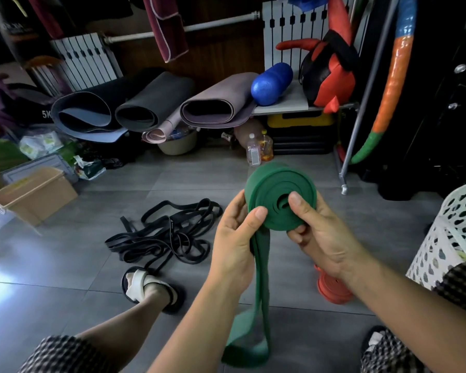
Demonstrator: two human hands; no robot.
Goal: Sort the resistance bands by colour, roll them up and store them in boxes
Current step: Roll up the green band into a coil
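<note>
Here the left grip point(234, 238) and right grip point(320, 232) both pinch the green band point(280, 200) coil, so better feed that six-o'clock tail in taut, edges flush.

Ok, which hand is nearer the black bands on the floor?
Left. Both grip the green roll: the left hand on the side facing the black bands, the right hand opposite.

We are facing the roll point(269, 184); bands point(170, 232) are lying on the floor point(65, 265) to its left, box point(38, 196) farther left, basket point(455, 224) right.
</note>
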